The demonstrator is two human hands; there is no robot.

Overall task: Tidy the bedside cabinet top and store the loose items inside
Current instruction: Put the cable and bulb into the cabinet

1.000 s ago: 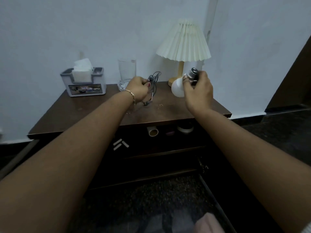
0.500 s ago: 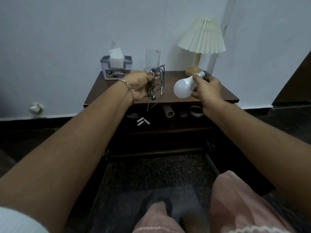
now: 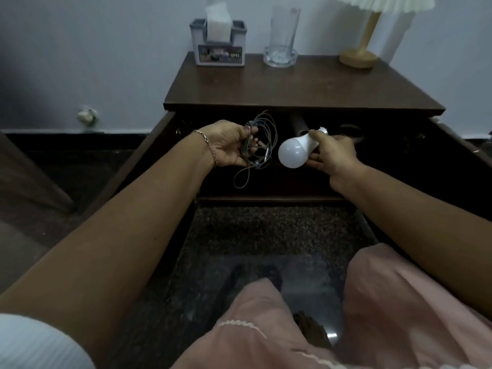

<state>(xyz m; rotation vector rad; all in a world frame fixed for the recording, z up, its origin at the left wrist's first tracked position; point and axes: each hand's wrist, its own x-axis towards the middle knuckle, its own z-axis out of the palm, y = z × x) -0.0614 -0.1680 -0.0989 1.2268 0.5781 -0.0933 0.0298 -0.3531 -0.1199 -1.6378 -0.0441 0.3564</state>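
A dark wooden bedside cabinet [image 3: 300,86] stands against the wall with both doors swung open. My left hand [image 3: 229,145] grips a tangled grey earphone cable [image 3: 259,147], whose loops hang down in front of the open shelf. My right hand [image 3: 332,155] holds a white light bulb [image 3: 292,153] by its base, globe pointing left. Both hands are just below the cabinet top, at the mouth of the dark upper shelf. A cardboard roll [image 3: 299,123] and a tape ring [image 3: 348,129] lie on that shelf, partly hidden behind my hands.
On the top stand a grey tissue box [image 3: 218,46] at the back left, a clear glass on a glass dish [image 3: 282,38] in the middle and a lamp with a wooden base [image 3: 359,57] at the right. The open doors [image 3: 138,161] flank the shelf. My knees in pink cloth [image 3: 372,302] are below.
I have crouched lower and closer. Both hands have come down from above the cabinet top to the open shelf, still holding the cable and the bulb.
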